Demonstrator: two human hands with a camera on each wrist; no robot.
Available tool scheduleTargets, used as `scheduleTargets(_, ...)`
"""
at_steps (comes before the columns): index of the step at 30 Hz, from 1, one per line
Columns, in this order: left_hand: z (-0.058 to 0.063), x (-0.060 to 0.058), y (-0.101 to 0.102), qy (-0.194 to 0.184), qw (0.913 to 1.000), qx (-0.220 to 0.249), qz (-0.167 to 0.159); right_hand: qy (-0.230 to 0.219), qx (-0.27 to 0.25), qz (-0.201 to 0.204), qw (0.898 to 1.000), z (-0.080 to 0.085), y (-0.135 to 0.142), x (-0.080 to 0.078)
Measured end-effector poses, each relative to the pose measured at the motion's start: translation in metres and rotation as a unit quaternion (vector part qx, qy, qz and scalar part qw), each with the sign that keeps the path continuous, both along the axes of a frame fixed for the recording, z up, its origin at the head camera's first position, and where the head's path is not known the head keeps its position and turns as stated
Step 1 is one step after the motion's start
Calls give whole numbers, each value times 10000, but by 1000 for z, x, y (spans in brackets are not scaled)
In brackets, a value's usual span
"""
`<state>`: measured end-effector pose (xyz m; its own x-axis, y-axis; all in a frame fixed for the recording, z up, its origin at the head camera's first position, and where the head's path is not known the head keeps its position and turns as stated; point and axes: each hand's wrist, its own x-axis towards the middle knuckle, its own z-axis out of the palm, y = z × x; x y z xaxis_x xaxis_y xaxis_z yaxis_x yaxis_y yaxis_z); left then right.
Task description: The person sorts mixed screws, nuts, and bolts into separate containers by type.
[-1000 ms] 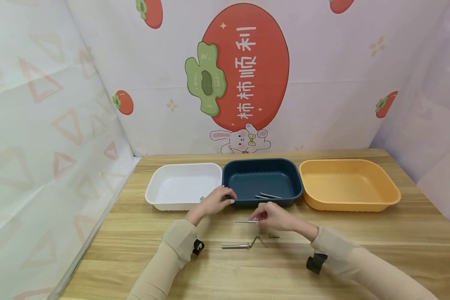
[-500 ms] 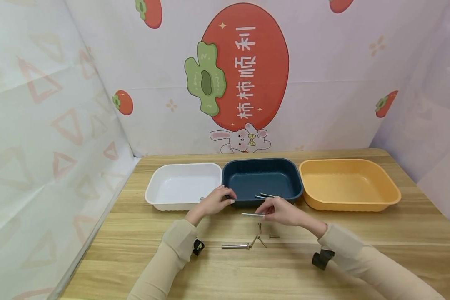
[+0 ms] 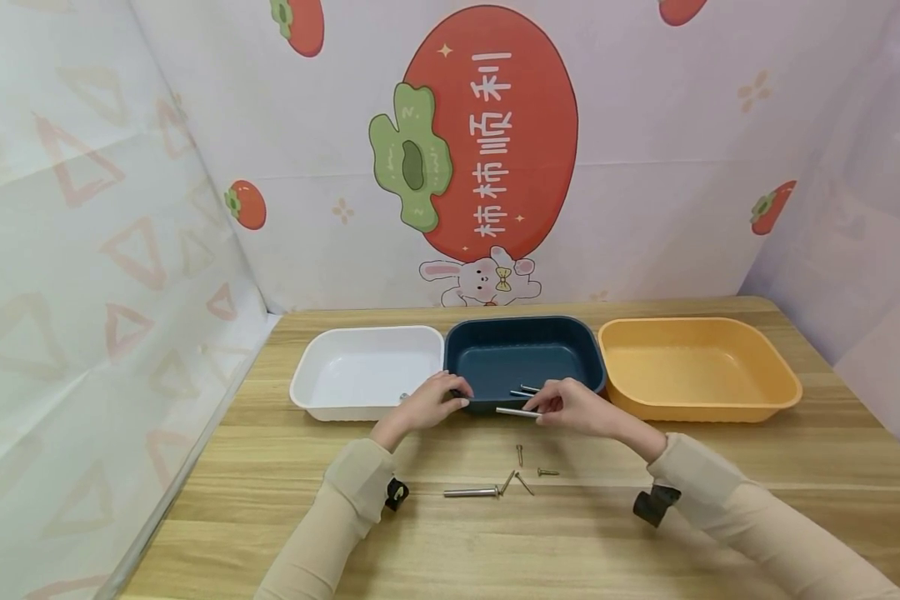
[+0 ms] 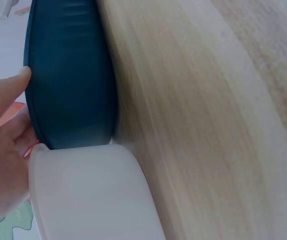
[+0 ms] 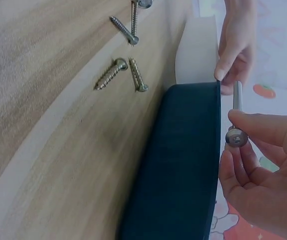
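My right hand [image 3: 573,408] pinches a long silver bolt [image 3: 514,412] between thumb and fingers, just over the near rim of the dark blue tray [image 3: 525,360]. In the right wrist view the bolt's round head [image 5: 237,138] faces the camera. My left hand [image 3: 426,402] grips that tray's near left rim, beside the white tray; its thumb [image 4: 19,80] lies outside, fingers within. Two long bolts [image 3: 521,393] lie inside the blue tray, partly behind my right hand. On the table, another long bolt [image 3: 471,492] lies by several small screws [image 3: 547,472].
The white tray [image 3: 345,412] stands left of the blue one, with a small silver piece [image 3: 403,397] near its front wall. At the right is a yellow tray [image 3: 701,412]. A printed cloth [image 3: 630,233] hangs behind the wooden table [image 3: 270,500].
My right hand has lifted the bolt from above the screws, carrying it away and to the right to the blue tray's near rim. The left hand has stayed in place.
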<state>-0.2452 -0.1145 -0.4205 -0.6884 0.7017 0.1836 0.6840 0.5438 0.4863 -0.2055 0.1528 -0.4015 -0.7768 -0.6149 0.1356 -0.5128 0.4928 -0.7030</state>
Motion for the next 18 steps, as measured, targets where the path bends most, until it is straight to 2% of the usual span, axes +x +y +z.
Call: scheduleTargets(18, 0, 0, 0, -66, 10000, -68, 25, 126, 178, -352, 9991, 9, 15, -19)
